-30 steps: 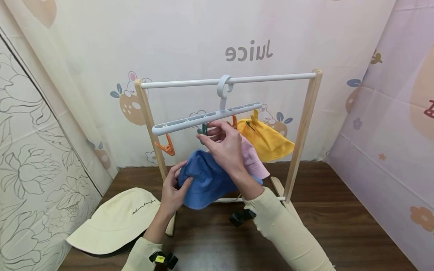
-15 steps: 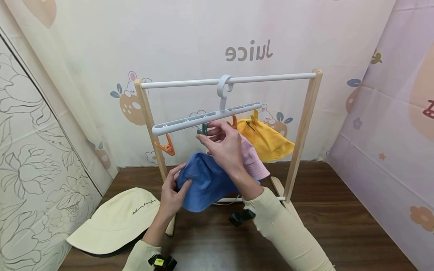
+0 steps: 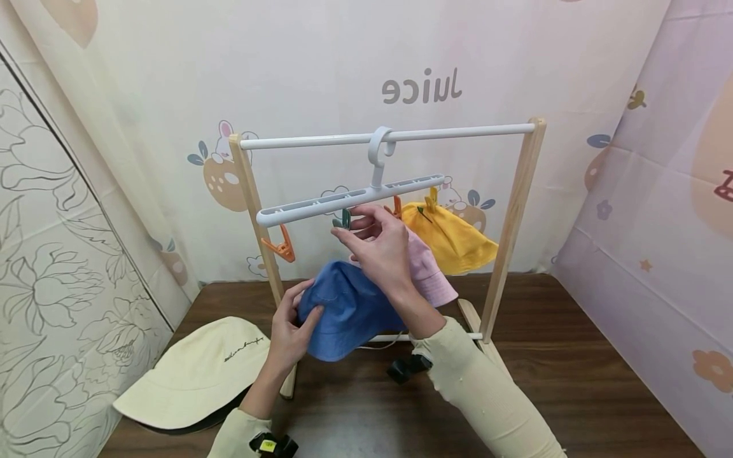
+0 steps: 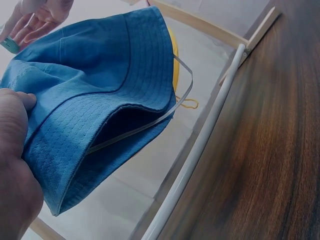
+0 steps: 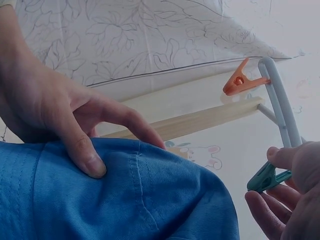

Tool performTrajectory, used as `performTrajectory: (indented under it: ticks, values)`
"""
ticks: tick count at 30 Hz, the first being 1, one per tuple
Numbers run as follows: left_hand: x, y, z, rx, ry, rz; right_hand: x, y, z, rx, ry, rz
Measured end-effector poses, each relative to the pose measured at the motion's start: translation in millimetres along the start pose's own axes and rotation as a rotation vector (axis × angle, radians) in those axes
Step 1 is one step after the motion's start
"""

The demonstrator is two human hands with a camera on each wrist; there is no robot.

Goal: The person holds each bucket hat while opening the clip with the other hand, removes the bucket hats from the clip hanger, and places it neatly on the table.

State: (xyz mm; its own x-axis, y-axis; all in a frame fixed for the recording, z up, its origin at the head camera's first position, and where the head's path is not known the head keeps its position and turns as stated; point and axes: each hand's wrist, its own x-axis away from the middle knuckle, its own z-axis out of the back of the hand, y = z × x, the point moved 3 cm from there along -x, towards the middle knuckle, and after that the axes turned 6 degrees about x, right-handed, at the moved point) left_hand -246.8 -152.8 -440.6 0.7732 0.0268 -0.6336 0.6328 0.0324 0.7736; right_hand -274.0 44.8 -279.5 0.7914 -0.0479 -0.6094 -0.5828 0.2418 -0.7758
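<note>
- As only the left hand (image 3: 289,331) grips the blue hat (image 3: 350,312), six o'clock from the green clip (image 3: 346,220), loosening could drop it.
- The right hand (image 3: 385,249) pinches that clip; uneven pressure could twist it.

Pair of bare hands with forearms, pale sleeves; both hands raised, well apart, the right higher.
Left hand (image 3: 290,331): grip posture, thumb (image 5: 85,147) extended in front, fingers bent opposite; left wrist (image 3: 268,380) bare, forearm slanting up and rightward from the lower edge, left sleeve (image 3: 237,436) ending short of the wrist. Right hand (image 3: 383,251): pinch posture, back of hand toward the head camera, thumb and bent fingers facing one another; right wrist (image 3: 420,313) bare, forearm slanting up and leftward, right sleeve (image 3: 487,391) ending below it.
</note>
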Motion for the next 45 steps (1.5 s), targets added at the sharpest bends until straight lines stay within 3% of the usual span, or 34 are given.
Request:
performTrajectory:
  ticks: [18,45]
  values:
    - [0.8,4.1,-0.7,0.003,0.000,-0.020,2.1,-2.9,-0.7,-0.019,-0.006,0.016]
    - [0.4,3.9,-0.1,-0.012,-0.028,0.000,7.6,-7.6,-2.0,0.007,0.012,0.029]
